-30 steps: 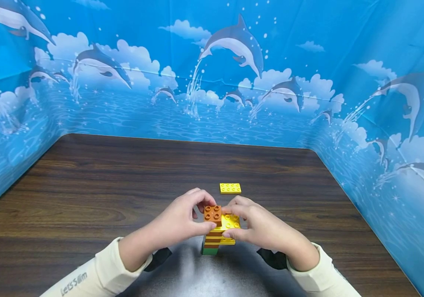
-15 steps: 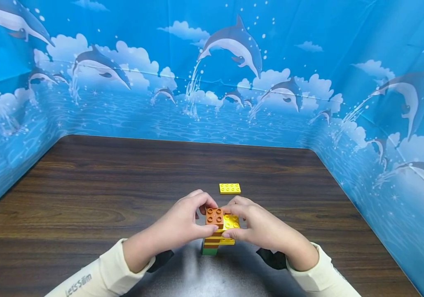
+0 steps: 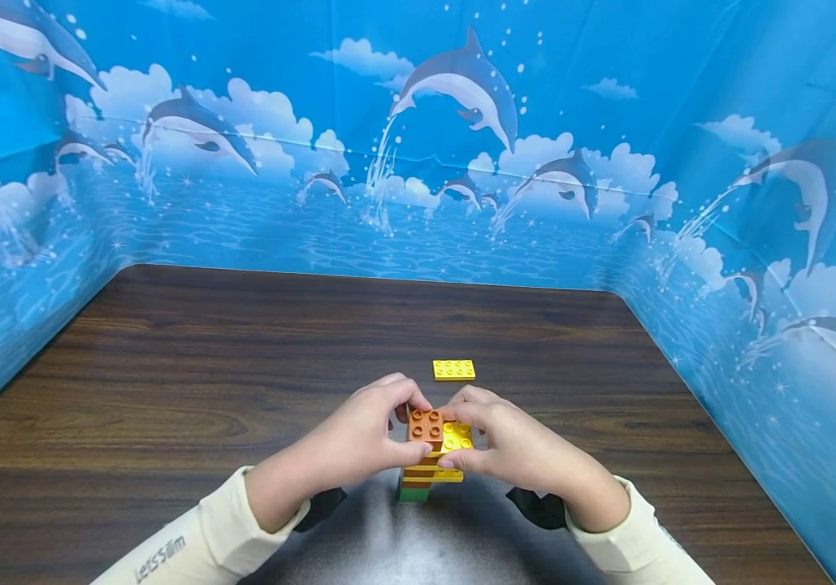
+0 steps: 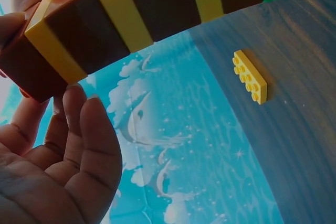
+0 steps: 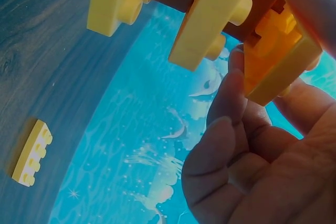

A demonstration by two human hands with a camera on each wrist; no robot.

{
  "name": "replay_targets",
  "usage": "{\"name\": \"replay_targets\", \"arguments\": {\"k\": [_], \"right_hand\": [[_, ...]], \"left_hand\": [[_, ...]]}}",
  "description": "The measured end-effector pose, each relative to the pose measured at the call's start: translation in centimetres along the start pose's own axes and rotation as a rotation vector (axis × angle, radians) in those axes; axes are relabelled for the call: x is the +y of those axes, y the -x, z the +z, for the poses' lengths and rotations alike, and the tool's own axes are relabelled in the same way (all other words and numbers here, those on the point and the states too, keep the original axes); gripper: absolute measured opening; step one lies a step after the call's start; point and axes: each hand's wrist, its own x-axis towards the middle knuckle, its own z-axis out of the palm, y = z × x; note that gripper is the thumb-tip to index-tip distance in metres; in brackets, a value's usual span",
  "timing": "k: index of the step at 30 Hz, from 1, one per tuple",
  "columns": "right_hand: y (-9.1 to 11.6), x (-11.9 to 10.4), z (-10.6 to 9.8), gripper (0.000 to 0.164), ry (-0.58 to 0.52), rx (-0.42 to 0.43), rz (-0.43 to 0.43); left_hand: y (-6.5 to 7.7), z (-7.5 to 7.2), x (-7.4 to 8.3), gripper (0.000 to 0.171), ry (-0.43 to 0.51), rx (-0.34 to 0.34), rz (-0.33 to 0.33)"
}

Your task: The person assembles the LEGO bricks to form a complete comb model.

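Note:
A toy-brick tower of brown and yellow layers on a green base brick (image 3: pixel 413 494) stands upright in front of the person. My left hand (image 3: pixel 359 426) pinches the orange-brown brick (image 3: pixel 426 429) at its top, thumb in front and fingers behind. That brick sits on the left half of the topmost yellow plate (image 3: pixel 457 437), appearing flush against it in the left wrist view. My right hand (image 3: pixel 508 435) pinches this plate's overhanging right end between thumb and fingers. Lower yellow plates (image 5: pixel 202 24) also jut out to the right. My palm hides part of the tower's right side.
A loose yellow eight-stud plate (image 3: pixel 454 370) lies on the dark wooden table (image 3: pixel 242 341), just beyond the hands. A blue curtain (image 3: pixel 279 203) printed with dolphins hangs around the table's back and sides.
My left hand and the orange-brown brick have shifted slightly right and toward the person, mostly in the first half second. The right hand and the lower tower hold nearly still.

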Motion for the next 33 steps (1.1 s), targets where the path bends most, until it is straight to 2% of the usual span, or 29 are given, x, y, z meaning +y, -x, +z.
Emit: {"name": "replay_targets", "arguments": {"k": [9,14,19,29,33], "right_hand": [[0.27,0.02,0.48,0.043,-0.005,0.076,-0.032],[0.33,0.09,0.81,0.036,-0.07,0.136,-0.086],[0.34,0.09,0.94,0.027,-0.126,0.184,-0.103],[0.25,0.11,0.79,0.025,-0.157,0.171,-0.093],[0.09,0.52,0.62,0.023,-0.188,0.158,-0.114]], "left_hand": [[0.37,0.05,-0.68,0.027,0.108,0.007,-0.018],[0.41,0.06,-0.82,0.027,0.127,0.013,-0.009],[0.19,0.04,-0.84,0.026,0.12,0.002,-0.005],[-0.06,0.09,-0.56,0.025,0.108,-0.013,0.004],[-0.03,0.1,-0.6,0.026,0.121,-0.014,-0.002]]}}
